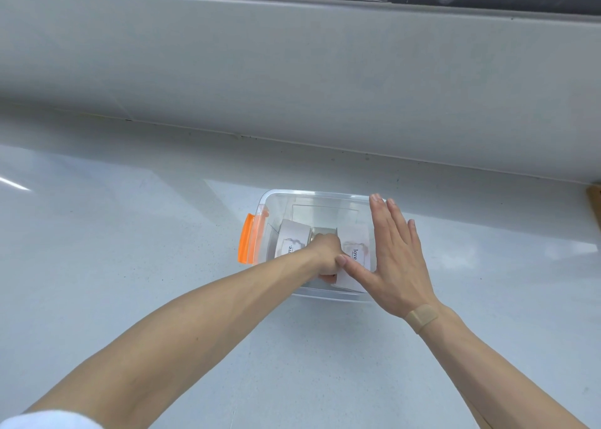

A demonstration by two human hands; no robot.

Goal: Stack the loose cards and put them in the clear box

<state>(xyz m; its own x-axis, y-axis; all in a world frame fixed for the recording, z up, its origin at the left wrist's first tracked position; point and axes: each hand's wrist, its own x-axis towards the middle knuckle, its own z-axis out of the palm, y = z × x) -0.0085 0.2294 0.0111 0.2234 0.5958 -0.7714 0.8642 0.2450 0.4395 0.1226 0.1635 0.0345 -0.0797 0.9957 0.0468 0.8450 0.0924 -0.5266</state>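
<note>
Two cards (354, 253) in one clear box (312, 197); left hand (325, 256) fingers curled inside, grip unclear; right hand (395, 259) flat.

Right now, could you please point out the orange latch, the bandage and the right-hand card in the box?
Orange latch (246, 243): head view, middle of the clip on the box's left end.
Bandage (422, 316): head view, centre of the strip on the right wrist.
Right-hand card (355, 240): head view, upper printed face.
</note>
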